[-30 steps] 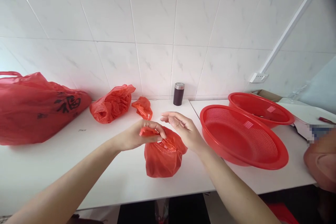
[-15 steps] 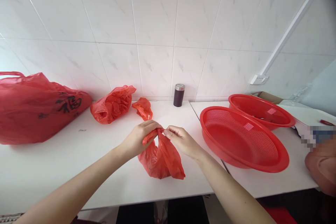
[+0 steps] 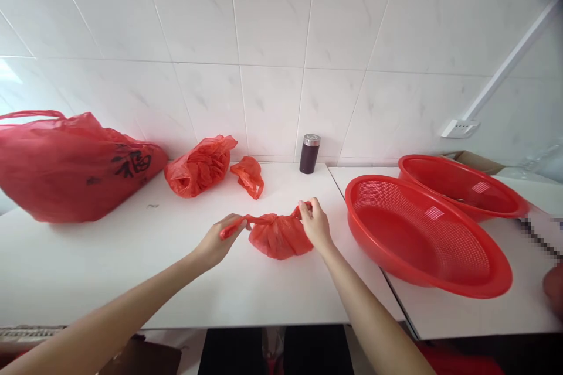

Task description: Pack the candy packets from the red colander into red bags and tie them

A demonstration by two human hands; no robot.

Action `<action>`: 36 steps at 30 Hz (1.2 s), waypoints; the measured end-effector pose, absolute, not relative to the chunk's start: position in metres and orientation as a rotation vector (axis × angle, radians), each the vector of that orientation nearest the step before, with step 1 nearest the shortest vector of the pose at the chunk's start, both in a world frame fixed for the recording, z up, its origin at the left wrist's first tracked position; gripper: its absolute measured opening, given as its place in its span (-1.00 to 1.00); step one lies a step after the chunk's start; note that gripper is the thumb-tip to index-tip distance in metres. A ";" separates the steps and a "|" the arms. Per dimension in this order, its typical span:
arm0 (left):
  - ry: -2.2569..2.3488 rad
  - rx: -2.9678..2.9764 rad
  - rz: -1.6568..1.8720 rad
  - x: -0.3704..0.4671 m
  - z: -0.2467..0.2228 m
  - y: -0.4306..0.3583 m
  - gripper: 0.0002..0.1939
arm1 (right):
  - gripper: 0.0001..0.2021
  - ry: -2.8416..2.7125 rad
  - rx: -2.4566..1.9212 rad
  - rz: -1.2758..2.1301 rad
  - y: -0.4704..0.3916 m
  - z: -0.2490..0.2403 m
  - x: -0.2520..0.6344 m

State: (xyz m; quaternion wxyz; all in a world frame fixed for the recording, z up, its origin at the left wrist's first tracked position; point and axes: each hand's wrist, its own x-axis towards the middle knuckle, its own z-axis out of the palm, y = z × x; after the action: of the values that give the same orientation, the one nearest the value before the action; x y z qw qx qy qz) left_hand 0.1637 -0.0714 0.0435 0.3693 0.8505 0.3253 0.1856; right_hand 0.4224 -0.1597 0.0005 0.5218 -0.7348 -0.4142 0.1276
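Note:
A small red plastic bag (image 3: 281, 239) sits over the white table, bunched into pleats along its top. My left hand (image 3: 221, 241) is closed on one twisted handle end, at the bag's left. On the other side, my right hand (image 3: 315, 221) pinches the opposite handle end. The two ends are stretched apart, with the gathered neck between them. What the bag contains is hidden by the red plastic. Behind it lies a loose crumpled red bag (image 3: 248, 176), beside a larger bundle of red plastic bags (image 3: 200, 167).
A big full red bag (image 3: 79, 170) with black lettering stands at the left. A dark tumbler (image 3: 309, 154) is near the tiled wall. Two red plastic baskets (image 3: 409, 234) occupy the right table. Part of another person (image 3: 553, 290) shows at the right edge.
My hands have moved apart, pulling the bag's handle ends out sideways; before, they were together above its top. The bag's neck is now gathered. The view has shifted slightly.

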 end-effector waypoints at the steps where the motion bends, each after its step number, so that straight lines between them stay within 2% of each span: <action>1: 0.850 2.147 0.531 0.174 0.043 -0.069 -0.59 | -0.65 -1.006 -1.785 0.298 -0.158 -0.001 0.418; 7: 0.956 2.143 0.624 0.246 0.017 -0.059 -0.60 | -0.67 -1.100 -1.895 0.266 -0.156 -0.019 0.392; 14: 1.120 2.379 0.394 0.283 -0.010 -0.049 -0.88 | -0.69 -1.067 -1.915 0.272 -0.154 -0.041 0.422; 20: 1.245 2.447 0.090 0.292 -0.011 -0.022 -0.70 | -0.73 -1.042 -1.991 0.198 -0.141 -0.056 0.455; 25: 1.275 2.435 -0.050 0.304 -0.014 -0.007 -0.70 | -0.76 -1.073 -2.062 0.097 -0.136 -0.067 0.454; 36: 1.378 2.540 0.176 0.339 -0.020 0.008 -0.71 | -0.68 -0.962 -2.100 0.095 -0.134 -0.065 0.461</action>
State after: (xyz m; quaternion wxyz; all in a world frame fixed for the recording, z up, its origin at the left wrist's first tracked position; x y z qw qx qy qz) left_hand 0.3388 0.0079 -0.0204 0.1231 0.8707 0.4723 0.0602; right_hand 0.4611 -0.1335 -0.0652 0.4031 -0.8313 -0.3808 0.0376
